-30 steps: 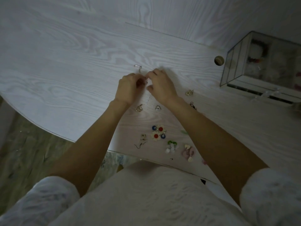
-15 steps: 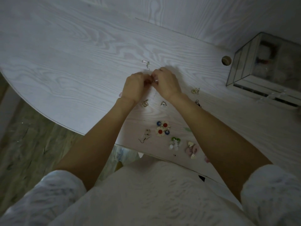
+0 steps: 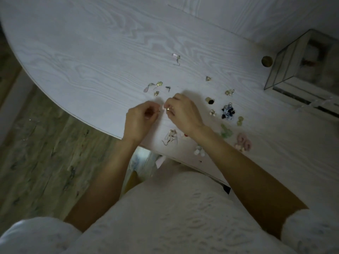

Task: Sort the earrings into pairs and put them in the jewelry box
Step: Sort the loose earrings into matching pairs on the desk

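Observation:
My left hand and my right hand hover close together over the near edge of the white table. The right fingertips pinch a small gold earring; the left fingertips pinch a thin piece beside it, too small to name. Loose earrings lie around them: a pink one farther back, a small group just beyond my hands, a blue and white cluster, green ones, pink ones, and hooked ones near my wrists. The glass jewelry box stands at the far right.
A round brass knob sits beside the box's left corner. The table's curved edge runs from upper left down to my lap, with wood floor beyond it on the left. My white sleeves and clothing fill the bottom of the view.
Both hands have drawn back toward the table's near edge and parted slightly. More earrings now show to the right of my right hand. The camera view has shifted.

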`<state>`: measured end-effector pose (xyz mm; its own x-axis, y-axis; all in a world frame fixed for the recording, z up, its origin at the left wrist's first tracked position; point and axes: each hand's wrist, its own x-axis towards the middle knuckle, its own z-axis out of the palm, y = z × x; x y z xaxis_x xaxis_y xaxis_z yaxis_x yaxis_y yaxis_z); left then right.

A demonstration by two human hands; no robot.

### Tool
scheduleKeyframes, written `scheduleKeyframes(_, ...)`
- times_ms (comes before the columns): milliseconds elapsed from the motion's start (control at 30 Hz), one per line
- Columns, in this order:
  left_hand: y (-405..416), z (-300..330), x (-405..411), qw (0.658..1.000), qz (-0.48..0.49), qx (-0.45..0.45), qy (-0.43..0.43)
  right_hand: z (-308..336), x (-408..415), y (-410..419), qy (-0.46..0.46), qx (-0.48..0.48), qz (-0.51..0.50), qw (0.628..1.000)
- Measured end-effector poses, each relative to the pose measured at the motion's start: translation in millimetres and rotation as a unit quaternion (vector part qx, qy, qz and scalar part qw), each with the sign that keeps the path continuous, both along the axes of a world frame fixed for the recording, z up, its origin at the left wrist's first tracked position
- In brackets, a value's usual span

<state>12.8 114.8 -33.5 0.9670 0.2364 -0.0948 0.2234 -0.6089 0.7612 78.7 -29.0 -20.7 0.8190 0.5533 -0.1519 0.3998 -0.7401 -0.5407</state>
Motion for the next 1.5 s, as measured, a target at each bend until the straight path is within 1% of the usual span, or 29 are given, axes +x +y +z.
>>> scheduleKeyframes(100,-1,-7,-13,1.000,0.020,0.001,0.022,-7,-15,11,0.030,-0.023,0.006,0.999)
scheduleKeyframes(233,-4,-9,-20,0.999,0.038,-0.006,0.013,-10,-30,21,0.045,-0.032,0.006,0.998)
scheduleKeyframes(533,-7,-6,-31,0.998,0.043,-0.043,0.035,-9,-40,15,0.082,-0.002,-0.029,0.996)
scheduleKeyframes(633,-6,-3,-31,0.997,0.047,-0.035,0.052,-3,-36,9,0.099,0.009,-0.043,0.994)
scheduleKeyframes(767,9,2,-22,0.997,0.040,0.009,0.059,9,-19,-6,0.065,0.036,-0.073,0.995)
scheduleKeyframes(867,25,2,-2,0.998,0.023,0.034,0.040,12,0,-14,0.033,0.017,-0.081,0.996)
scheduleKeyframes(967,35,-2,25,0.997,0.013,0.069,0.018,10,15,-10,0.019,-0.003,-0.071,0.997)
scheduleKeyframes(1133,34,-15,55,0.991,-0.032,0.125,0.021,0,39,9,0.007,-0.010,-0.052,0.999)
scheduleKeyframes(1300,23,-18,62,0.993,-0.051,0.104,0.014,-8,60,21,0.017,-0.017,-0.046,0.999)
scheduleKeyframes(1500,17,-15,53,0.997,-0.006,0.078,-0.015,-12,71,36,-0.007,-0.045,0.002,0.999)
